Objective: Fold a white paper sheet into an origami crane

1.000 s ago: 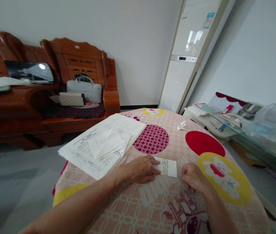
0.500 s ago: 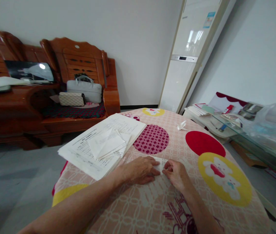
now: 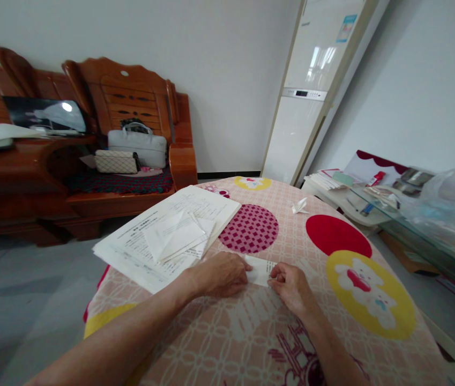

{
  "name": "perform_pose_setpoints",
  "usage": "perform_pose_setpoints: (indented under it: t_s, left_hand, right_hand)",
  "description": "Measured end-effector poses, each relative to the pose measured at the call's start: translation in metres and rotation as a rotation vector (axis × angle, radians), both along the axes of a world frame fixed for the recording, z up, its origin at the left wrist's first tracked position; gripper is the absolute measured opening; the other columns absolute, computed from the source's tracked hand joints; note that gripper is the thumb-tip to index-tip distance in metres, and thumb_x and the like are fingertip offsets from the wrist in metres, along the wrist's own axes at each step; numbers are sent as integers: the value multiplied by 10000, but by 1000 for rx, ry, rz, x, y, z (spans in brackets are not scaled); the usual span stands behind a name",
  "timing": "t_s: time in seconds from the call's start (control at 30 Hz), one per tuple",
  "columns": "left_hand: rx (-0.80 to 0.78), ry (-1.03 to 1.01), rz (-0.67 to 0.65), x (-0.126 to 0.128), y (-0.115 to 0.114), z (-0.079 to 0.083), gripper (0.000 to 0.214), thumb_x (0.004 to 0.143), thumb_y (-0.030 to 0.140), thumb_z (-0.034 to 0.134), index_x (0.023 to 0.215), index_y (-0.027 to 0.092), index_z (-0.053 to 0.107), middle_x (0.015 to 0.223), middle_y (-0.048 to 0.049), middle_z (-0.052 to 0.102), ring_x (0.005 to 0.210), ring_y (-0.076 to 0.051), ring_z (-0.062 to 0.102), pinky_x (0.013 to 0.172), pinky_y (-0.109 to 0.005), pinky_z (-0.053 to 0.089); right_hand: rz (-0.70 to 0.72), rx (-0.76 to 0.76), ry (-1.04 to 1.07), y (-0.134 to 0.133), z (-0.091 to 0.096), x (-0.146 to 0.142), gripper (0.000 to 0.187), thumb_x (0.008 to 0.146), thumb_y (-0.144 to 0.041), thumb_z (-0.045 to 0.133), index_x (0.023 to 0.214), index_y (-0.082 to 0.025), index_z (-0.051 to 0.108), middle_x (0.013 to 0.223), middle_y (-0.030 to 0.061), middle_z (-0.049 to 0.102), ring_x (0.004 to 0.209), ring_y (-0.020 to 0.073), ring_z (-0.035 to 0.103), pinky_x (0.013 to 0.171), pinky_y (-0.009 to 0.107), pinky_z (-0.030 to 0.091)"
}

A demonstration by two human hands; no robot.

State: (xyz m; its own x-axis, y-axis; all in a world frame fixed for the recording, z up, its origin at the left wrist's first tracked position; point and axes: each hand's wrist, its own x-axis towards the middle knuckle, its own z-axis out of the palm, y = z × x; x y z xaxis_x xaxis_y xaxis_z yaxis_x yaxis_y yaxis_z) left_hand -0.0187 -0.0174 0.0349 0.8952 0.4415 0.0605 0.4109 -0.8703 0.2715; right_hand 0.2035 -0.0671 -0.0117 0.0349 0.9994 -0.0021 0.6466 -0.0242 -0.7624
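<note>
Both hands at work on a small paper (image 3: 258, 273), flat on the cloth-covered tabletop (image 3: 195, 343), about the middle, well in from the right edge and closer to the big stack on the left. Blank white through its middle, lines of print at the right end by the fingers; the left end is hidden. Left hand (image 3: 221, 273) laid over that end, fingers curled, tips touching; cannot tell whether this grip pinches the sheet or only presses it down. Right hand (image 3: 293, 287) at the opposite end, grip closed, thumb and fingertips together on the paper's edge. Step in hand, as I judge it: setting a fold, one side braced while the other is lined up. The next move would call for a firm left side and a light, even touch on the right, so the edges meet before any crease is pressed; a slip there would likely leave it crooked. Nearby: paper stack (image 3: 134, 257) along the left edge, one corner seeming to jut past it, with folded sheets (image 3: 179, 236) lying on top. Toward the far right edge, alone and well apart from both hands, a small folded paper shape (image 3: 299, 205) with pointed ends.
</note>
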Motion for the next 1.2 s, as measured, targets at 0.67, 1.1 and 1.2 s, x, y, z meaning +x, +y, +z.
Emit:
perform_pose_setpoints:
  t_s: [0.67, 1.1, 1.2]
  left_hand:
    - [-191, -375, 428, 6, 32, -38, 421, 843, 128, 432, 1204, 195, 637, 1072, -30, 718, 949, -163, 653, 838, -256, 491]
    - [-482, -455, 377, 7, 26, -24, 356, 902, 341, 486, 1179, 203, 663, 1099, -30, 713, 930, -179, 653, 799, -245, 493]
    - [-690, -565, 280, 5, 27, -27, 427, 840, 357, 590, 1221, 170, 632, 1115, -66, 700, 946, -201, 647, 770, -247, 495]
  right_hand:
    - [-11, 156, 60, 3, -1, 17, 504, 816, -246, 492, 1298, -113, 561, 1069, 138, 696, 598, 138, 618, 554, 260, 508]
    - [252, 551, 13, -14, 29, 7, 188, 748, -45, 511, 765, -176, 644, 805, 50, 635, 729, 161, 608, 636, 258, 501]
    - [266, 678, -6, -17, 36, 8, 223, 739, -6, 506, 792, -181, 634, 831, 56, 639, 791, 178, 620, 709, 288, 515]
